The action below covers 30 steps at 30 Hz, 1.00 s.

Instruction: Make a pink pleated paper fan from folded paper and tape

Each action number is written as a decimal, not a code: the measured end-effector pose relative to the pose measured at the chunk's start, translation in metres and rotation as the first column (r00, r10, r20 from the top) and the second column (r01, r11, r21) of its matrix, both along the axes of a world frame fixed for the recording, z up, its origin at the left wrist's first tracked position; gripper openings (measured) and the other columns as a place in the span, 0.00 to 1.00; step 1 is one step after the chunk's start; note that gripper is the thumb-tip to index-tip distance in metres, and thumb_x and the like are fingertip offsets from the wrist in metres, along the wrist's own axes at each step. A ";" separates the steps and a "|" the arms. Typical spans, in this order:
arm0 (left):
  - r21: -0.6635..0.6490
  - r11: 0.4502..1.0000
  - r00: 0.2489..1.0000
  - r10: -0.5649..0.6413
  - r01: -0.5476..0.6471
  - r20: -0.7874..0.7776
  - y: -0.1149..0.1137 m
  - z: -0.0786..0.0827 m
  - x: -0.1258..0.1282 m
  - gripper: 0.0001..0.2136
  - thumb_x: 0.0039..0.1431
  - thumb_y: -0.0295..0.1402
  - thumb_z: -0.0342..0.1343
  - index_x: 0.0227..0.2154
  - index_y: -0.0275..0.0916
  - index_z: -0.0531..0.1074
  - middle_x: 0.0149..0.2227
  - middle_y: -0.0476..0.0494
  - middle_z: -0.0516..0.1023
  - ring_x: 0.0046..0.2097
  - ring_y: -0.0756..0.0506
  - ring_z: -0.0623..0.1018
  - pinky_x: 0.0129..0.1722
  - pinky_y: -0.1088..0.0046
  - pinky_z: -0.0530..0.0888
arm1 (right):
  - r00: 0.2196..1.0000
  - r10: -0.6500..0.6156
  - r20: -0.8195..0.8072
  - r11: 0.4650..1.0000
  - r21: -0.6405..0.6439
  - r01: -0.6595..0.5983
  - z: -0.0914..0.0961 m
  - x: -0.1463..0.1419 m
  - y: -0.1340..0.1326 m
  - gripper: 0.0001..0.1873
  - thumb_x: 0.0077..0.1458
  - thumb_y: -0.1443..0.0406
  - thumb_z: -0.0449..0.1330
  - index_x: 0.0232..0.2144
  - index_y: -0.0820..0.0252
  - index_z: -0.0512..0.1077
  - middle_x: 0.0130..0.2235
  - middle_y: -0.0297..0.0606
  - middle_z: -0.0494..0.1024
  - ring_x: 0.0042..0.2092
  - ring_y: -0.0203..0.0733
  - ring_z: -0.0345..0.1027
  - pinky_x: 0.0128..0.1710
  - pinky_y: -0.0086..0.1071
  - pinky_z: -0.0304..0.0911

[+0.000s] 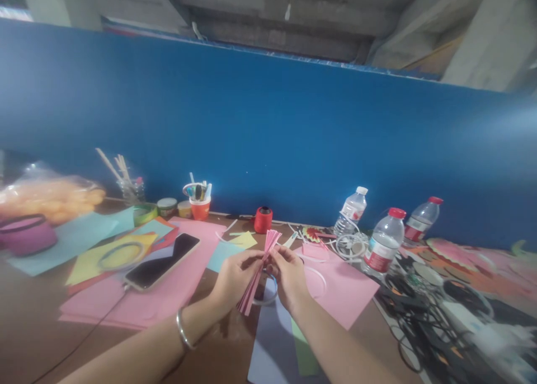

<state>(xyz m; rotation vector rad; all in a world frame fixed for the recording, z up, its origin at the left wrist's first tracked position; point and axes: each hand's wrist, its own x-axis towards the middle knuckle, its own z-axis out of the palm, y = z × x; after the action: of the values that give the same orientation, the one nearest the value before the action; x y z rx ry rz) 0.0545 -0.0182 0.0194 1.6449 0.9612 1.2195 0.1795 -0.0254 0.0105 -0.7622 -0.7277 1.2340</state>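
Note:
Both my hands meet over the middle of the table around a narrow strip of pink pleated paper (250, 299). My left hand (236, 277) is closed on its left side, fingers wrapped near the middle of the folds. From the right, my right hand (289, 272) pinches the same paper close to its upper part. The folds fan out slightly above and below the fingers. Under the hands lie a ring (268, 301), partly hidden, and a lavender paper sheet (268, 345). A pink sheet (352, 289) lies to the right of my right hand.
A phone (163, 261) with a cable rests on pink paper at left. Behind stand a red thread spool (263, 220) and an orange cup of tools (200, 209). Water bottles (384, 244) and tangled black cables (419, 317) occupy the right. A blue wall (268, 126) closes the back.

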 end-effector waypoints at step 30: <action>-0.037 0.999 1.000 -0.017 0.017 0.025 -0.003 0.001 0.001 0.06 0.52 0.30 0.52 0.31 0.38 0.73 0.31 0.47 0.79 0.35 0.47 0.78 0.36 0.72 0.74 | 0.997 0.074 0.003 0.992 0.098 -0.074 -0.011 0.004 0.007 0.06 0.46 0.66 0.61 0.22 0.61 0.68 0.20 0.30 0.72 0.21 0.31 0.63 0.24 0.26 0.60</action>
<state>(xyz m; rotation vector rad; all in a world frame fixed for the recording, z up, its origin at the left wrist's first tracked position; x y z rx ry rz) 0.0554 -0.0209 0.0206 1.6027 0.9474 1.2009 0.1838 -0.0182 -0.0002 -0.6592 -0.8164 1.2561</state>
